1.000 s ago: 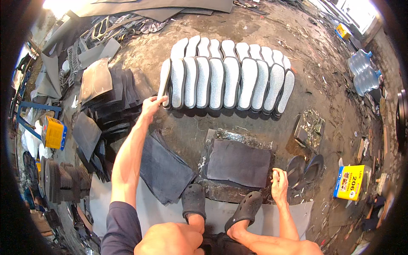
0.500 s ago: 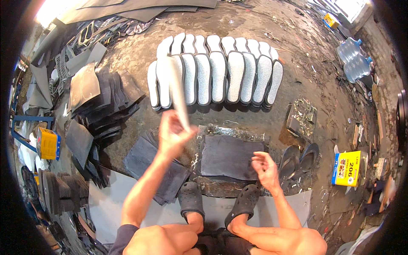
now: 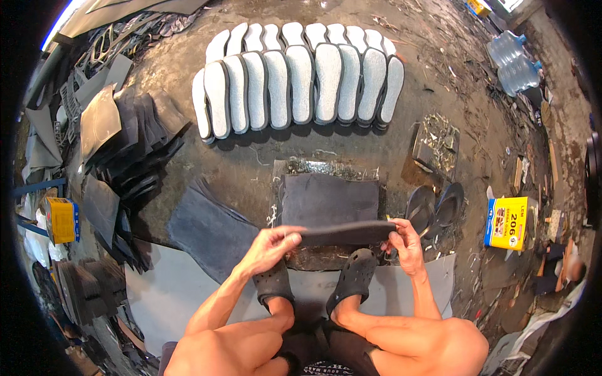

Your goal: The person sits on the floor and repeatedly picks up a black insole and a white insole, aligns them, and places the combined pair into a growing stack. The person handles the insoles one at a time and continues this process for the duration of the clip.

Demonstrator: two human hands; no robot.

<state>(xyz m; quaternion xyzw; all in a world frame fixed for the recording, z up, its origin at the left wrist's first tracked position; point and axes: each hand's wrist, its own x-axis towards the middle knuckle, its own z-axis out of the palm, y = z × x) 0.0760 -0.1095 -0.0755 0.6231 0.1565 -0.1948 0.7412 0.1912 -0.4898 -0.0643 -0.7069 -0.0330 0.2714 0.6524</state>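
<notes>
I hold a long dark shoe sole (image 3: 348, 233) flat between both hands, edge-on to the camera. My left hand (image 3: 271, 246) grips its left end and my right hand (image 3: 406, 244) grips its right end. It hovers over the near edge of a dark rubber sheet (image 3: 329, 199) lying on the ground, just above my feet in black clogs (image 3: 354, 279). Beyond the sheet, two overlapping rows of pale grey shoe soles (image 3: 301, 78) lie side by side on the ground.
Stacks of dark rubber sheets (image 3: 125, 150) lie to the left, with another loose sheet (image 3: 210, 225) near my left foot. A pair of dark sandals (image 3: 436, 207) and a yellow and blue tin (image 3: 508, 222) sit to the right. Water bottles (image 3: 517, 62) stand far right.
My left hand took a sole from the left end of the row and brought it back toward me. My right hand has risen and now grips its other end.
</notes>
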